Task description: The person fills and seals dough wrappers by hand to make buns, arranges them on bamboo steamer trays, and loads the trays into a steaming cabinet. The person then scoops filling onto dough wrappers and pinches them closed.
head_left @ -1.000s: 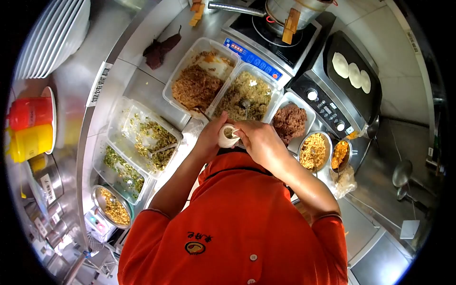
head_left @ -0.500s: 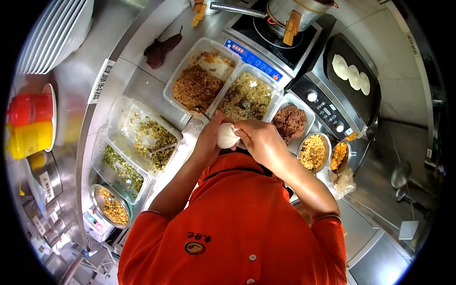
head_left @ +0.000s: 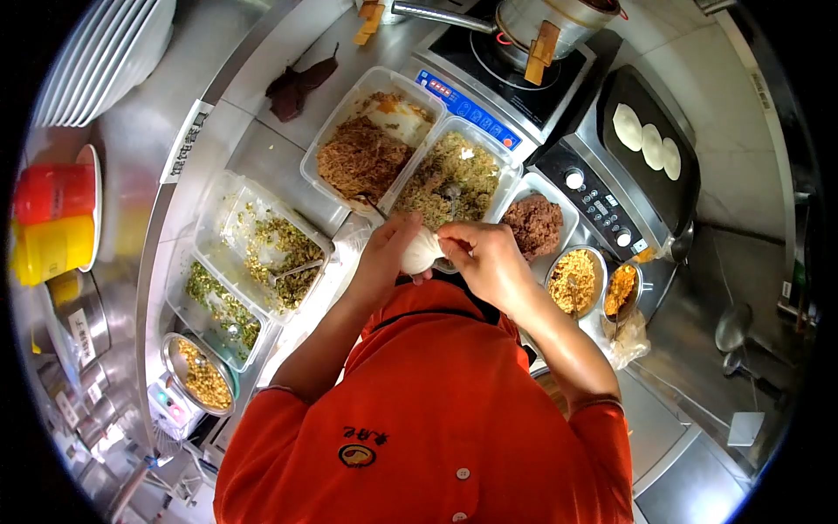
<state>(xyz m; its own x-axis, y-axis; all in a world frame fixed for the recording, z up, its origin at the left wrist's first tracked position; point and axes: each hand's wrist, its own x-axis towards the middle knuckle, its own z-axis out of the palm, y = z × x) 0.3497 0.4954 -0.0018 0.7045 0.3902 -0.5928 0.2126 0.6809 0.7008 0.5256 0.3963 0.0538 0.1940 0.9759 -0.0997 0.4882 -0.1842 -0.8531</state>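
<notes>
A white ball of dough with a gathered, pleated top is between my hands, in front of my red shirt. My left hand cups it from the left, fingers wrapped round it. On the right side, my right hand pinches the gathered dough between thumb and fingers. Just beyond the hands are a tub of shredded brown filling and a tub of grainy greenish-brown filling. A smaller tub of dark reddish filling lies right of my right hand.
Left stand tubs of chopped green filling and a bowl of yellow bits. Two bowls are at the right. Behind are a cooktop with a pot and a griddle holding three white dough pieces.
My right hand has shifted slightly and pulls the pinched dough outward to a point. The dough ball is turned a little, and my left fingers now cover more of its side.
</notes>
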